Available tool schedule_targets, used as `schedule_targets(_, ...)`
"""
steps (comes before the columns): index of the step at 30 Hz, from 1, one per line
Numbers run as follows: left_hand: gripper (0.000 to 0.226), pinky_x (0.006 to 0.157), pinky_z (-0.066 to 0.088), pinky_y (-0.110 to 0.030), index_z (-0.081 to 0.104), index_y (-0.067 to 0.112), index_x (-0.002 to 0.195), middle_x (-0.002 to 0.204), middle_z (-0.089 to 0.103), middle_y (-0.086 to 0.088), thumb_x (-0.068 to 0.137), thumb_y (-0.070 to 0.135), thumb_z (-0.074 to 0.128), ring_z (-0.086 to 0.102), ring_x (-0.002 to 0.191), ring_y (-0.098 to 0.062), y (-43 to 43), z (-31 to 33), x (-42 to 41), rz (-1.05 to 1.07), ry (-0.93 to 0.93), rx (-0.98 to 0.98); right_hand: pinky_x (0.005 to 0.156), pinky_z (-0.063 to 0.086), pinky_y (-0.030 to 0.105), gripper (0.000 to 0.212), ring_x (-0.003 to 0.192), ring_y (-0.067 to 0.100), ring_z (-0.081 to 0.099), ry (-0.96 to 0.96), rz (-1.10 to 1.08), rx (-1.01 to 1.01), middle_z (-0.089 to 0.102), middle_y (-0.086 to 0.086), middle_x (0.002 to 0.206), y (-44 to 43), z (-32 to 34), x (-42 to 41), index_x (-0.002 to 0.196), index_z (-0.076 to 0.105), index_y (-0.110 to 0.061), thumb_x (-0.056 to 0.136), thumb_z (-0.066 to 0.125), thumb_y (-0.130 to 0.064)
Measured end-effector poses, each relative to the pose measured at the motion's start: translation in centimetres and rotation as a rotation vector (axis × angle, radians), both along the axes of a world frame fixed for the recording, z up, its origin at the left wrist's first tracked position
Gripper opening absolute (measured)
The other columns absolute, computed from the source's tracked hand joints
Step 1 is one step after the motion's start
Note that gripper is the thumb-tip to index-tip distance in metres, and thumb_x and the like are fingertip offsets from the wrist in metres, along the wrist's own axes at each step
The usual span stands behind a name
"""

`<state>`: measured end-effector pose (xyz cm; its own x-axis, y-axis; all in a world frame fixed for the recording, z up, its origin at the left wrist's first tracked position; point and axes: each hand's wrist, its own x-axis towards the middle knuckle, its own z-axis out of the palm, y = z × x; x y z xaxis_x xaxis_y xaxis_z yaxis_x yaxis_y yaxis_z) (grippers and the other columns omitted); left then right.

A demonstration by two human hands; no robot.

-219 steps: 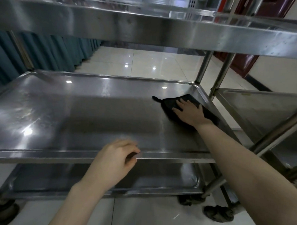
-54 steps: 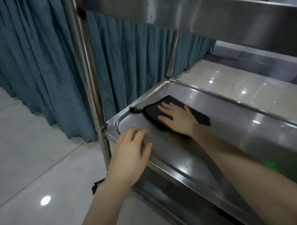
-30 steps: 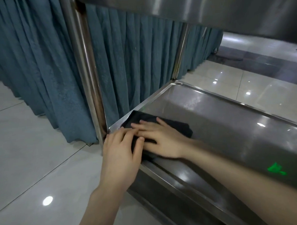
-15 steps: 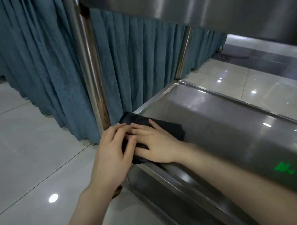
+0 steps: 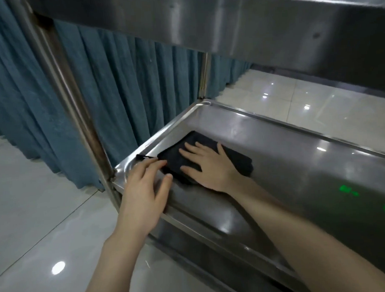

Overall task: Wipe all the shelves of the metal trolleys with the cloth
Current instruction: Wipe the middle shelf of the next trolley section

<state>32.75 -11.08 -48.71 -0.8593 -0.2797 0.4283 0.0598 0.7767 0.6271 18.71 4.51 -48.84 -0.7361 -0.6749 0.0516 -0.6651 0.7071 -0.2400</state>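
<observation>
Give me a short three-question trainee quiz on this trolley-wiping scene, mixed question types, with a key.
1. True or false: the right hand lies flat on the folded black cloth.
2. Where on the stainless steel middle shelf is the cloth? A: at the end beside the teal pleated curtain; B: in the middle; C: draped over the near rim.
3. Complete: the left hand sits at the shelf's near-____ corner.
Key: 1 true; 2 A; 3 left.
</observation>
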Motion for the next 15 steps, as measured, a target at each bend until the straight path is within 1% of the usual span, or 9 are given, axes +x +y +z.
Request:
schedule_targets(2,0.035,0.107,0.027,-0.023,0.059,0.019,0.127,0.131,0.053,0.002,0.093,0.03,0.056,0.041,0.127,-0.012,0.7,-0.1,-0.8,-0.031,-0.008,-0.026,0.118,-0.007,0.052,0.059,0.147,0.002,0.005,-0.022,-0.097,-0.023,0.013,-0.024,0.159,5.2,-0.3,3.1,0.149,0.024,-0.046,0.093,0.025,-0.066)
schedule_targets(4,0.033,0.106,0.027,-0.024,0.061,0.018,0.125,0.129,0.056,0.001,0.095,0.031,0.056,0.041,0.129,-0.015,1.2,-0.3,-1.5,-0.084,-0.027,-0.113,0.119,-0.005,0.052,0.055,0.147,0.0,0.001,-0.028,-0.277,0.01,0.006,-0.027,0.158,11.2,-0.4,4.4,0.15,0.018,-0.047,0.097,0.023,-0.06)
schedule_targets(6,0.035,0.107,0.033,-0.034,0.063,0.018,0.122,0.125,0.059,-0.002,0.093,0.036,0.054,0.043,0.13,-0.022,1.2,-0.4,-2.1,-0.128,-0.047,-0.201,0.119,-0.002,0.054,0.05,0.148,0.003,-0.001,-0.068,-0.477,0.074,0.002,-0.023,0.16,16.9,-0.1,4.3,0.152,0.014,-0.044,0.103,0.024,-0.046)
schedule_targets(8,0.041,0.107,0.036,-0.042,0.063,0.017,0.122,0.125,0.059,-0.004,0.089,0.038,0.05,0.044,0.129,-0.026,0.5,-0.3,-2.7,-0.145,-0.069,-0.233,0.117,0.0,0.058,0.05,0.149,0.008,0.0,-0.108,-0.667,0.119,-0.001,-0.016,0.162,20.2,0.2,3.7,0.153,0.012,-0.039,0.105,0.024,-0.04)
schedule_targets(9,0.042,0.108,0.036,-0.043,0.062,0.017,0.124,0.127,0.058,-0.006,0.09,0.037,0.049,0.044,0.128,-0.028,-0.1,-0.1,-3.1,-0.137,-0.083,-0.242,0.117,0.0,0.059,0.051,0.15,0.011,0.0,-0.123,-0.729,0.126,-0.001,-0.014,0.163,20.6,0.3,3.3,0.154,0.012,-0.038,0.104,0.023,-0.042)
schedule_targets(11,0.04,0.108,0.034,-0.042,0.056,0.02,0.131,0.133,0.053,-0.006,0.093,0.033,0.05,0.042,0.128,-0.028,-1.3,0.0,-4.1,-0.104,-0.133,-0.223,0.115,-0.002,0.062,0.052,0.15,0.013,0.001,-0.117,-0.75,0.129,0.0,-0.015,0.163,18.7,0.1,2.3,0.154,0.012,-0.039,0.103,0.02,-0.047)
schedule_targets(13,0.043,0.107,0.034,-0.043,0.051,0.025,0.135,0.138,0.048,-0.005,0.093,0.033,0.052,0.039,0.13,-0.026,-2.2,0.0,-4.9,-0.093,-0.172,-0.202,0.114,-0.002,0.064,0.053,0.15,0.015,0.003,-0.08,-0.692,0.109,0.003,-0.017,0.162,14.2,0.0,1.0,0.153,0.015,-0.039,0.101,0.02,-0.05)
schedule_targets(15,0.044,0.107,0.035,-0.045,0.046,0.03,0.138,0.141,0.045,-0.003,0.094,0.035,0.05,0.038,0.131,-0.024,-2.6,-0.2,-5.4,-0.112,-0.18,-0.182,0.113,-0.003,0.065,0.054,0.149,0.016,0.006,-0.026,-0.604,0.061,0.01,-0.016,0.162,8.4,-0.1,-0.6,0.152,0.022,-0.038,0.1,0.023,-0.054)
